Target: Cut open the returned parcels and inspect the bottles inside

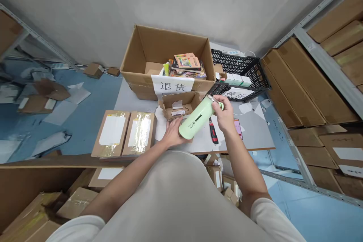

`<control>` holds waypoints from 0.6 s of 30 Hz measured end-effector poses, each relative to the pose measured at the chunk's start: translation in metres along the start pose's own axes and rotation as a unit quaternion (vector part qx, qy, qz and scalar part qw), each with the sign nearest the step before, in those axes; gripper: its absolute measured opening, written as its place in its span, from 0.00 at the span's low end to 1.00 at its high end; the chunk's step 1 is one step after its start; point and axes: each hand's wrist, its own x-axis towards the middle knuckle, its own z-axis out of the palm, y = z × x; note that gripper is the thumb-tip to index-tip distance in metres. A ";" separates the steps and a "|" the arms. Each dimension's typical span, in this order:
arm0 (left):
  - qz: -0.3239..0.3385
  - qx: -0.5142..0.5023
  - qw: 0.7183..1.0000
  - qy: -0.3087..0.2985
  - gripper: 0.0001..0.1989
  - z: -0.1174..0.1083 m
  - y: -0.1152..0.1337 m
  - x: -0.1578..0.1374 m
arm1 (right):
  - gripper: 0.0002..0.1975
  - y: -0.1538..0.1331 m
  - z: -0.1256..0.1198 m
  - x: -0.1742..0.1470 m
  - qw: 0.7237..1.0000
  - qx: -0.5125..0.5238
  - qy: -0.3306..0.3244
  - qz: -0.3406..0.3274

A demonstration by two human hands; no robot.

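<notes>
A pale green insulated bottle (pixel 197 119) with dark lettering is held at a slant over the table, its silver-rimmed top toward the upper right. My right hand (pixel 222 109) is closed around its upper end, by a green carry loop. Below the bottle's base, my left hand (pixel 173 133) grips the near side of a small open cardboard box (pixel 167 103); the bottle hides some of its fingers. White paper scraps lie inside that box. Right of the bottle, a red and black utility knife (pixel 213 132) lies on the table, with a pink-screened phone (pixel 238 127) beyond it.
A large open carton (pixel 136 79) with books and a paper sign stands at the back. Beside it is a black plastic crate (pixel 255 70) holding small boxes. Two taped parcels (pixel 127 121) sit at left. Shelves of cartons (pixel 317 83) flank the right; packing scraps litter the blue floor.
</notes>
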 end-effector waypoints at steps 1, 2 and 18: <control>0.007 -0.025 0.999 0.024 0.56 -0.002 0.006 -0.006 | 0.15 0.001 0.001 0.005 1.000 0.006 -0.013 0.020; 0.010 -0.059 0.997 0.047 0.56 -0.003 0.013 -0.012 | 0.16 0.003 0.003 0.010 0.999 0.010 -0.028 0.036; -0.106 -0.479 0.870 0.047 0.28 0.013 0.052 -0.035 | 0.22 0.033 0.003 0.019 0.910 0.290 -0.222 0.199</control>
